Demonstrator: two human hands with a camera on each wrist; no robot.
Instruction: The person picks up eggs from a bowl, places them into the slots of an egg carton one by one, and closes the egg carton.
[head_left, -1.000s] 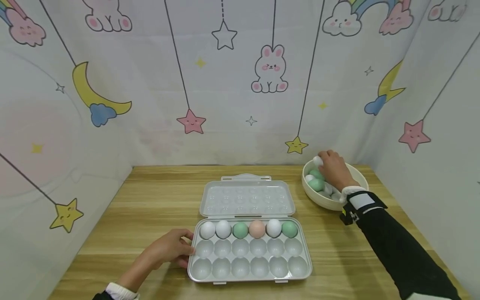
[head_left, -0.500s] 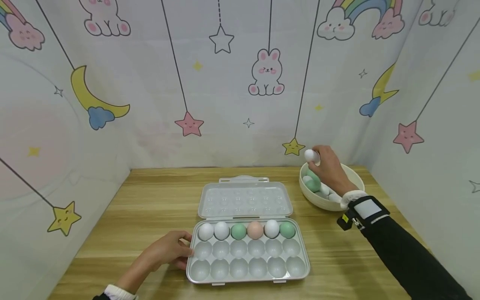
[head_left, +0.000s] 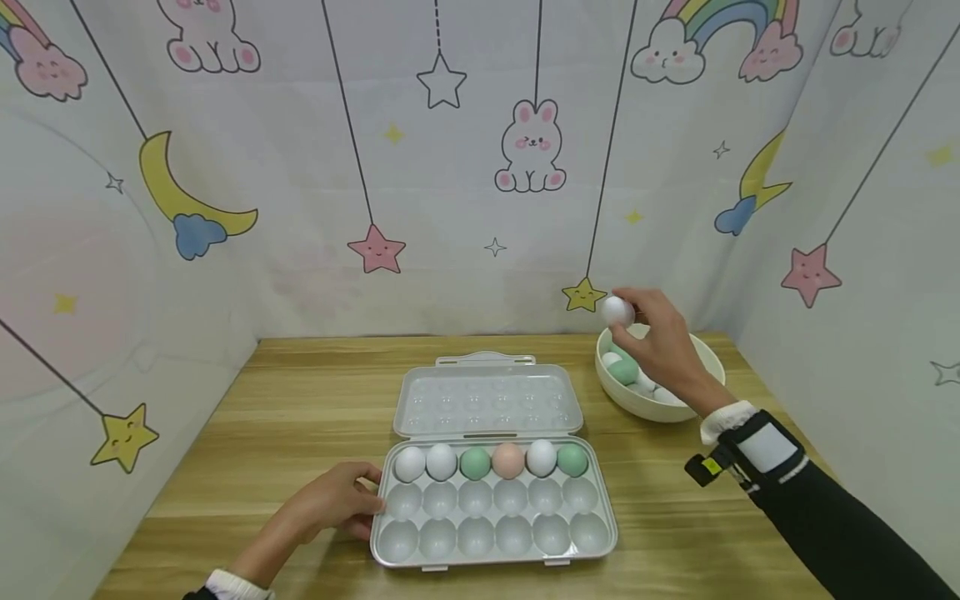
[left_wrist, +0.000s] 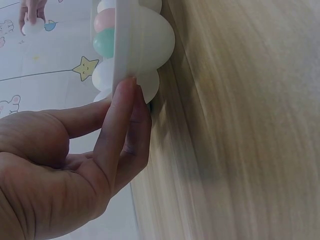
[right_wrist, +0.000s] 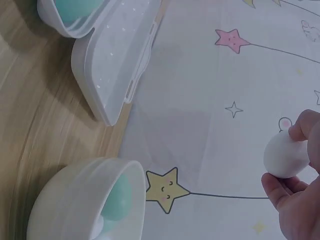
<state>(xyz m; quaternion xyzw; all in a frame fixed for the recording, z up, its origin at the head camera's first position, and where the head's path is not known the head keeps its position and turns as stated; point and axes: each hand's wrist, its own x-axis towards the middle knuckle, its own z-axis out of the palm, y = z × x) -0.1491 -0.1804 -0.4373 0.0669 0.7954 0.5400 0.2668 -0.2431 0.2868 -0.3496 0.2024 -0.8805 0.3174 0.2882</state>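
A white egg (head_left: pixel 618 311) is pinched between the thumb and fingers of my right hand (head_left: pixel 660 342), held up at the left rim of a cream bowl (head_left: pixel 652 410). The right wrist view shows the egg (right_wrist: pixel 286 156) between the fingertips, against the patterned cloth. My left hand (head_left: pixel 337 500) grips the left edge of an open egg box (head_left: pixel 493 563). In the left wrist view the thumb and fingertips meet at the box's rim (left_wrist: pixel 122 45). Six cups of the back row hold white, green and pink eggs (head_left: pixel 508 460); the two rows in front hold none.
Green and white eggs (head_left: pixel 624 372) lie in the bowl at the back right of the wooden table (head_left: pixel 322 392). The box's lid (head_left: pixel 487 400) lies folded back behind it. A cloth (head_left: pixel 300 167) with stars and rabbits hangs behind and along both sides.
My right hand has lifted the white egg up out of the bowl and moved slightly left. My left hand keeps its hold on the box; the head view has shifted a little.
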